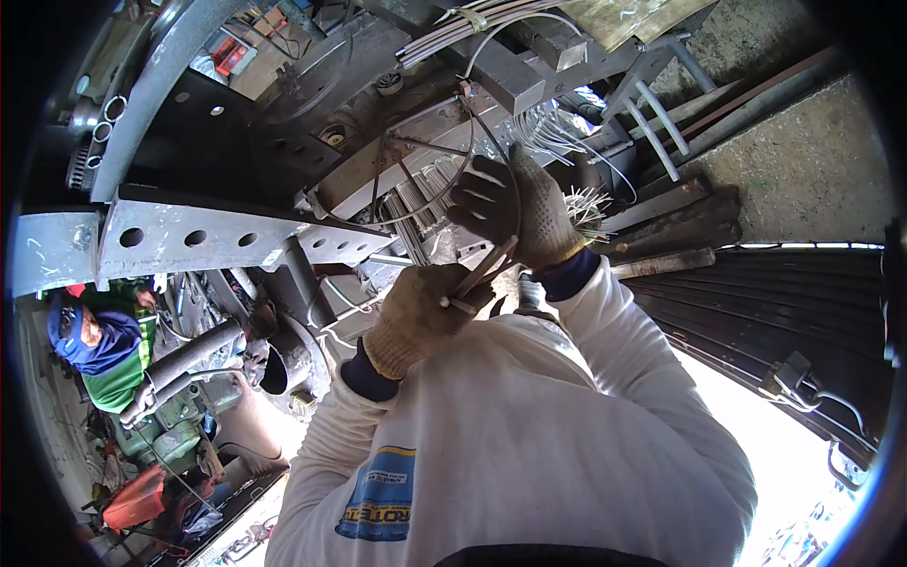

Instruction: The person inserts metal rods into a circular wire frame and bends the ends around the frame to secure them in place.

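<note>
My left hand [416, 319], in a worn work glove, is closed round a few short metal bars [488, 268] whose ends stick out past the fingers. Just above it, my right hand [529, 210], gloved in the same way, has its fingers stretched out to the left and apart. A thin curved metal rod passes by the right palm; whether they touch I cannot tell. Beyond the hands a round wire frame [404, 221] with straight cross rods rests at the workbench, over a row of short metal rods [416, 203].
A steel beam with round holes [195, 237] runs across the left. Bundles of thin rods [472, 25] lie at the far side, and cut wire ends [588, 210] bristle right of my hand. At the left a co-worker [104, 331] in a blue cap is near a pipe and machinery.
</note>
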`<action>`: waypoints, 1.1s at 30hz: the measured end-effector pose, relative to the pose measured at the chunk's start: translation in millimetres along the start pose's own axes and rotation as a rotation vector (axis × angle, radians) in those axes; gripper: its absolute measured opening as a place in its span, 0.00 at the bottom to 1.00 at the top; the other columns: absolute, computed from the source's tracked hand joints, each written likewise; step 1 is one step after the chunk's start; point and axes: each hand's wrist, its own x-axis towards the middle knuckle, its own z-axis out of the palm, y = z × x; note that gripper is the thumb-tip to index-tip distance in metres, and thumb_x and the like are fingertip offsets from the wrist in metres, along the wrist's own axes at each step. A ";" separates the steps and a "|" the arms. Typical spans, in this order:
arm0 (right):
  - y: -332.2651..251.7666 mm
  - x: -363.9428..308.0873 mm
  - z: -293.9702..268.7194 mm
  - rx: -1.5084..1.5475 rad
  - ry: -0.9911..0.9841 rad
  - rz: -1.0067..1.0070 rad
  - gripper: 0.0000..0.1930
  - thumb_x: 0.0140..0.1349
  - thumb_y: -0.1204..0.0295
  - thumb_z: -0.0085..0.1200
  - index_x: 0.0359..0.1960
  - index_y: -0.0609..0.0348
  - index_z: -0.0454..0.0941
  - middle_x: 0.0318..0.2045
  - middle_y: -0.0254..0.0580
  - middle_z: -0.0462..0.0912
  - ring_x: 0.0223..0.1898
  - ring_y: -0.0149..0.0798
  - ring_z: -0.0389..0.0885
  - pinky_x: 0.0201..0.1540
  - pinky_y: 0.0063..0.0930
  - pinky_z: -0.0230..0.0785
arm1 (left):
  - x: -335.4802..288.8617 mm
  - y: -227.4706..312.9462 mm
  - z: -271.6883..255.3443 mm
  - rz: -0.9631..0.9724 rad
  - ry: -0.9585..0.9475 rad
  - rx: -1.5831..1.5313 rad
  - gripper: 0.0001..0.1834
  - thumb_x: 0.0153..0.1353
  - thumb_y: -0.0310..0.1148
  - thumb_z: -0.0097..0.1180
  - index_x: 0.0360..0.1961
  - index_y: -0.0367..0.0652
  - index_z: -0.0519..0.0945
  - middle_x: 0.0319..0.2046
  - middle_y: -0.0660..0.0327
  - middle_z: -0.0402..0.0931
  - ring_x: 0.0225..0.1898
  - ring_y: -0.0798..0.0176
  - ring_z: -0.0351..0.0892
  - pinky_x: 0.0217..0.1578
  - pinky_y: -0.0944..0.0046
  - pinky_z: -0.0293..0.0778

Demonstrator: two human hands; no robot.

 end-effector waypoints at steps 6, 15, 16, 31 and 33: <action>7.9 5.2 12.4 0.201 -0.250 0.112 0.39 0.64 0.34 0.43 0.49 0.65 0.74 0.42 0.53 0.80 0.47 0.52 0.79 0.57 0.52 0.70 | 2.2 8.8 -14.4 -0.115 -0.089 0.001 0.07 0.57 0.30 0.65 0.34 0.37 0.84 0.25 0.54 0.80 0.22 0.57 0.78 0.25 0.61 0.73; 87.4 61.2 -2.6 0.026 -0.174 -0.376 0.22 0.73 0.51 0.38 0.37 0.55 0.76 0.32 0.37 0.78 0.37 0.40 0.77 0.46 0.34 0.68 | -21.3 -40.1 -61.4 -0.307 0.037 -0.300 0.09 0.66 0.31 0.58 0.33 0.38 0.84 0.22 0.62 0.78 0.21 0.69 0.74 0.22 0.66 0.68; 92.1 63.5 -4.5 0.230 -0.207 -0.318 0.21 0.73 0.51 0.38 0.37 0.55 0.75 0.32 0.37 0.78 0.37 0.40 0.76 0.46 0.33 0.67 | -19.5 -38.4 -70.3 -0.536 0.035 -0.306 0.08 0.65 0.31 0.58 0.32 0.38 0.84 0.20 0.61 0.78 0.19 0.69 0.72 0.21 0.66 0.67; 35.8 42.4 9.5 0.375 -0.321 0.045 0.32 0.69 0.40 0.40 0.39 0.63 0.74 0.35 0.44 0.79 0.36 0.47 0.79 0.41 0.39 0.74 | -6.2 -16.6 -39.7 -0.406 0.009 -0.350 0.10 0.64 0.34 0.61 0.32 0.37 0.83 0.18 0.60 0.76 0.18 0.68 0.73 0.20 0.65 0.67; 42.8 38.8 17.1 0.461 -0.251 -0.036 0.34 0.67 0.37 0.40 0.37 0.62 0.74 0.35 0.42 0.80 0.34 0.42 0.79 0.41 0.36 0.75 | -10.4 -22.5 -38.2 -0.417 0.039 -0.388 0.10 0.63 0.35 0.61 0.34 0.38 0.83 0.19 0.58 0.78 0.19 0.65 0.75 0.21 0.63 0.69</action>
